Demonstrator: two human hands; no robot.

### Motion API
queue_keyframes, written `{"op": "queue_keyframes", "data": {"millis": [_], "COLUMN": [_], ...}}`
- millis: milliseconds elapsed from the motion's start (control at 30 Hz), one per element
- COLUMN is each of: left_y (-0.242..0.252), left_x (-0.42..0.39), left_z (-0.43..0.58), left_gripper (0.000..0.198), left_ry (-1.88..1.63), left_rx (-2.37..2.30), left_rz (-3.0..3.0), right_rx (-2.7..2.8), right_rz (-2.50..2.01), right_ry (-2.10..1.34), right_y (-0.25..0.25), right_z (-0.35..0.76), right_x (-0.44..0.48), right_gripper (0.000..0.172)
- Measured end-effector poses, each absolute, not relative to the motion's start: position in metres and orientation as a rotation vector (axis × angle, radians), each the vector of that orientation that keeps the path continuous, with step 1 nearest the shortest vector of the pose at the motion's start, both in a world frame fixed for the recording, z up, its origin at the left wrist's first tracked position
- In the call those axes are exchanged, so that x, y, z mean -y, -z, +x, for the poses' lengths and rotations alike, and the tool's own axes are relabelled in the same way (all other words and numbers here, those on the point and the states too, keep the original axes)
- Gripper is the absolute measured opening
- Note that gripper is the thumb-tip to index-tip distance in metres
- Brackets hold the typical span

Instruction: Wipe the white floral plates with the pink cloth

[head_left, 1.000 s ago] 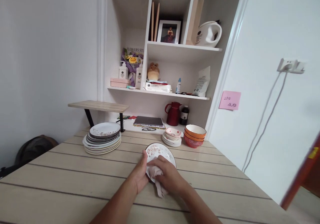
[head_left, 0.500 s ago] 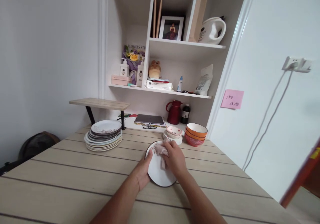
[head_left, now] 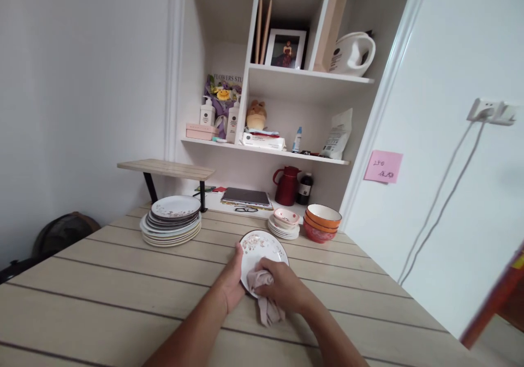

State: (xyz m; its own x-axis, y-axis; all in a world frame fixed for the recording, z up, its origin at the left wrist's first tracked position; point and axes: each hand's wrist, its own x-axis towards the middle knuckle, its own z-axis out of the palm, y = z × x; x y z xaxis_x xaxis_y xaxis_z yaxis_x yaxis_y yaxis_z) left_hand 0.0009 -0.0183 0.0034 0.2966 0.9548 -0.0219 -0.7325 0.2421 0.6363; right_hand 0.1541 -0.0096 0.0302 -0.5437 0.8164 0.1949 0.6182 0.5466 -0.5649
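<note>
A white plate (head_left: 268,245) with a floral pattern and a dark rim is tilted toward me above the middle of the table. My left hand (head_left: 233,279) grips its left edge, thumb on the front and fingers hidden behind it. My right hand (head_left: 282,285) is closed on a pinkish-beige cloth (head_left: 268,307), pressing it against the plate's lower part. A loose end of the cloth hangs past the bottom rim.
Stacked plates (head_left: 171,230) stand at the left near a small raised wooden shelf (head_left: 166,168). Beyond the held plate are small dishes (head_left: 285,228) and a stack of bowls (head_left: 321,225). A red jug (head_left: 287,185), dark bottle (head_left: 304,188), laptop (head_left: 245,195) and glasses (head_left: 246,209) sit at the back.
My right hand and the cloth have moved from the plate's upper part down to its lower part, uncovering the floral pattern. My left hand keeps its hold; the camera has shifted slightly.
</note>
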Motion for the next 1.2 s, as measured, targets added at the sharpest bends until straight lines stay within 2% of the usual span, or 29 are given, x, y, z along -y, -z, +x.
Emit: {"op": "queue_keyframes", "data": {"millis": [200, 500, 767, 1000, 1200], "left_y": [-0.004, 0.001, 0.002, -0.001, -0.007], "left_x": [0.017, 0.016, 0.016, 0.013, 0.017], "left_z": [0.004, 0.005, 0.003, 0.001, 0.0], "left_gripper": [0.071, 0.068, 0.065, 0.064, 0.068], "left_ry": [-1.184, -1.198, -1.274, -1.228, -1.167], "left_rx": [-0.457, -0.441, -0.561, -0.519, -0.495], "left_rz": [0.624, 0.659, 0.566, 0.548, 0.588], "right_rx": [2.198, 1.976, 2.177, 2.554, 2.306], "right_rz": [-1.077, -1.499, -1.636, -1.193, -1.121], "right_ry": [-0.319, 0.02, -0.16, -0.546, -0.378], "right_y": [-0.023, -0.031, -0.036, -0.038, -0.027], "right_z": [0.126, 0.155, 0.179, 0.176, 0.134], "right_x": [-0.004, -0.022, -0.019, 0.007, 0.007], "right_gripper": [0.032, 0.035, 0.037, 0.03, 0.031]}}
